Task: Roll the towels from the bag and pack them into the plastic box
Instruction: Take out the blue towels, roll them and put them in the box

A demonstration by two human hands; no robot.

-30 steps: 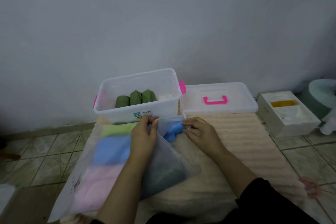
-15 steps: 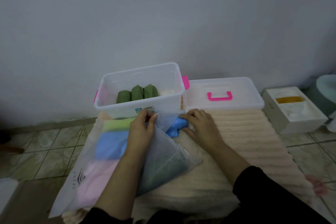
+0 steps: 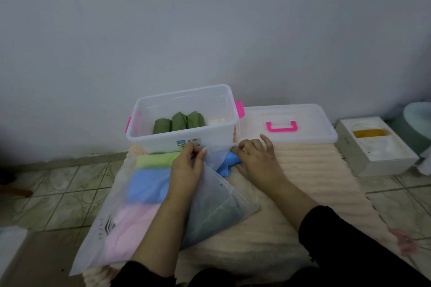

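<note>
mat (image 3: pixel 314 184): pale, ribbed, spread over tiled floor (image 3: pixel 58 189); bears all task items.
bag (image 3: pixel 130 223): translucent, lying flat at near left on the mat, mouth toward the far side; pink, blue and light green towels show through it, a dark one at its right.
left hand (image 3: pixel 186 168): on the bag, thumb and fingers pinching its upper edge.
right hand (image 3: pixel 256 158): at the bag mouth, fingers curled onto the blue towel (image 3: pixel 229 162) that pokes out there.
box (image 3: pixel 182 138): clear, pink latches, just beyond the bag; three rolled green towels (image 3: pixel 178 122) stand inside, a pale one right of them.
lid (image 3: pixel 303 121): right of the box, pink handle.
white block (image 3: pixel 373 149): far right.
</note>
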